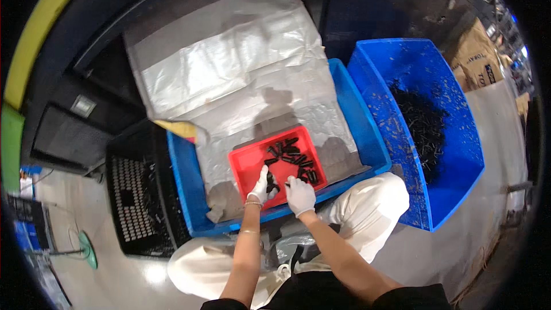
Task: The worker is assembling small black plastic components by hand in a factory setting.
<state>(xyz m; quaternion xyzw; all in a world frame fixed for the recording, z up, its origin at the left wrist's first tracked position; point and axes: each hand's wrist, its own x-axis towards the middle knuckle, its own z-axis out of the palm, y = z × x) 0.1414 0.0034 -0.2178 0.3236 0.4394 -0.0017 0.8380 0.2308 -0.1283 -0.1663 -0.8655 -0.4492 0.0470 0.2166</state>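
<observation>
From the head camera, a red tray [251, 163] of small black parts [291, 154] sits on a grey sheet [229, 69] inside a blue bin [182, 186], its near edge close to the bin's front wall. The gloved left hand [261, 186] pinches a few black pieces at the tray's near edge, and the gloved right hand [300, 194] rests just beside it, fingers curled, grip unclear. A second blue bin [459, 155] of dark parts stands to the right and a black crate [135, 201] to the left, with bare floor [499, 224] beyond.

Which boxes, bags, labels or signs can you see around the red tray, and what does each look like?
Cardboard box: upper right, behind the big blue bin; brown, with dark print and a blue patch.
Woven sack: silvery grey, spread over the blue crate beneath the red tray.
Pale plate: small grey rectangle on the dark machine, upper left; too small to tell more.
</observation>
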